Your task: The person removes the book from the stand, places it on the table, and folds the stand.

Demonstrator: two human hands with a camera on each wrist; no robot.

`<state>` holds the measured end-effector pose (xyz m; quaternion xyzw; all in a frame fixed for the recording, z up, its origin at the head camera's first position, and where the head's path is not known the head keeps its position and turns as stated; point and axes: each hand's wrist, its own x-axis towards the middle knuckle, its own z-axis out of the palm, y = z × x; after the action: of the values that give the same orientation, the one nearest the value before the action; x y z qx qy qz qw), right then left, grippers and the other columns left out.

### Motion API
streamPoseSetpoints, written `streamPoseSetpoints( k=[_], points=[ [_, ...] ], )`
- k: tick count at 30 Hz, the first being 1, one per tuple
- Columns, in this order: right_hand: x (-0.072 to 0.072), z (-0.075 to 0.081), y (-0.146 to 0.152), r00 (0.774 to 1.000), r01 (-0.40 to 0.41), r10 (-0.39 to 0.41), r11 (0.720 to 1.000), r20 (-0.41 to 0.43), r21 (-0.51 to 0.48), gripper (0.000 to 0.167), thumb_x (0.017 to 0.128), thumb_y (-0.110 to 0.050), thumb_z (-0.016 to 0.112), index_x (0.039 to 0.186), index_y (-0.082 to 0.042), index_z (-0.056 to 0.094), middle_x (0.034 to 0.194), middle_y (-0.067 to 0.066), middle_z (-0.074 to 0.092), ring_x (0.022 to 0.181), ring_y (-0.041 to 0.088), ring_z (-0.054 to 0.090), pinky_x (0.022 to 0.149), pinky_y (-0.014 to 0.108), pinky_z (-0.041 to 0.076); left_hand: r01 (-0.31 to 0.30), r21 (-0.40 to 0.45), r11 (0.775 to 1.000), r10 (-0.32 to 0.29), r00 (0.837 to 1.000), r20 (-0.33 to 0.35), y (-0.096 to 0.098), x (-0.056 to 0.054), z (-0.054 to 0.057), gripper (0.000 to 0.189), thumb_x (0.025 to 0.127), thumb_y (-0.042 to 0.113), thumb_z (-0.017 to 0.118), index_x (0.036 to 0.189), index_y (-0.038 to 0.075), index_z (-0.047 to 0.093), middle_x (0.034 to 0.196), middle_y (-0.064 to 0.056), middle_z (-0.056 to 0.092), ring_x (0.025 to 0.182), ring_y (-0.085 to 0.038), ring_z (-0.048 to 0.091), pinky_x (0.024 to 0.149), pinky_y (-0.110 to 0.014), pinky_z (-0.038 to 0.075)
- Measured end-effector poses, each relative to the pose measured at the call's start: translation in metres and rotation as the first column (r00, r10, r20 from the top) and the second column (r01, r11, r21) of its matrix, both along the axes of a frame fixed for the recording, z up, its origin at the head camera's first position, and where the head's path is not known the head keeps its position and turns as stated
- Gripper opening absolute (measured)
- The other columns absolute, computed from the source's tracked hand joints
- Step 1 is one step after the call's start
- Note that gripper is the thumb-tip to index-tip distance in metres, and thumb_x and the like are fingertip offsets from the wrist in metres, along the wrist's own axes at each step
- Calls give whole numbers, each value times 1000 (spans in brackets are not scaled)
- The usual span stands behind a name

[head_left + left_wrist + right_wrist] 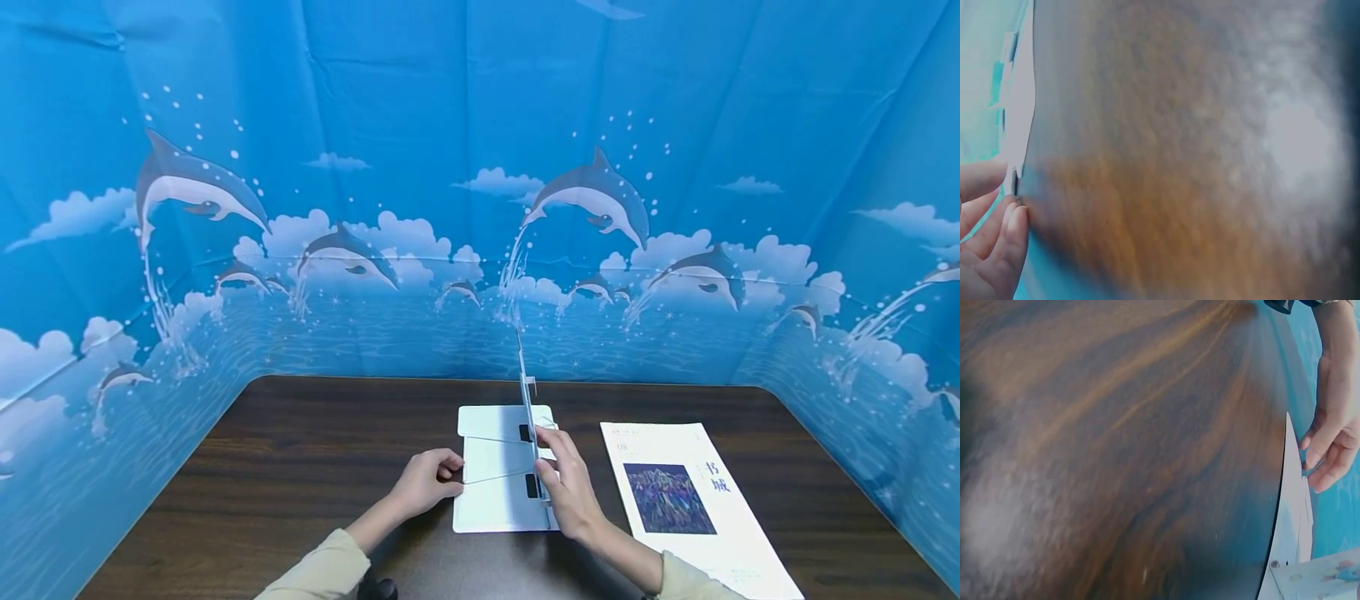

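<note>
A white folding stand (495,458) lies on the table in the middle of the head view. Its flat base shows thin seams and two small black patches. From the base rises a thin upright panel (527,392), seen almost edge-on. My left hand (427,482) pinches the base's left edge between thumb and fingers; the left wrist view shows these fingers (1010,231) close up at the edge. On the other side, my right hand (572,492) grips the lower part of the upright panel, its far fingertips partly hidden. The right wrist view shows the panel's lower corner (1322,575).
To the right of the stand lies a white book (671,475) with a dark picture on its cover. The dark wooden table (300,450) is bordered by a blue dolphin-print curtain (420,208). A small black object (382,589) sits near the left sleeve.
</note>
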<state>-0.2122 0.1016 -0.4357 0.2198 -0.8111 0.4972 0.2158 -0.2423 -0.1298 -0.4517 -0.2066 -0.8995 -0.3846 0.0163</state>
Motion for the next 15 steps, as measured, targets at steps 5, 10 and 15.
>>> streamPoseSetpoints(
  k=[5,10,15],
  points=[
    [-2,-2,-5,1000,-7,7,1000,-20,-22,44,89,-33,46,124,-8,53,114,4,53,99,22,53,76,35,52,37,15,999,-38,998,52,-7,3,8,25,80,8,67,103,-2,62,99,-13,63,84,-22,59,71,-34,51],
    [-3,-3,-12,999,13,-14,1000,-39,-16,44,86,-37,49,120,-9,56,110,1,54,97,19,54,74,33,51,63,83,995,-67,997,48,-12,8,25,25,85,11,63,106,-3,61,102,-15,63,88,-22,60,75,-37,51],
    [-1,-1,-19,998,52,-52,999,-45,-4,45,84,-39,52,117,-8,58,109,1,55,95,19,55,71,36,51,88,222,971,-97,995,30,-11,15,48,30,85,13,63,110,-3,59,106,-18,62,95,-28,60,79,-35,51]
  ],
)
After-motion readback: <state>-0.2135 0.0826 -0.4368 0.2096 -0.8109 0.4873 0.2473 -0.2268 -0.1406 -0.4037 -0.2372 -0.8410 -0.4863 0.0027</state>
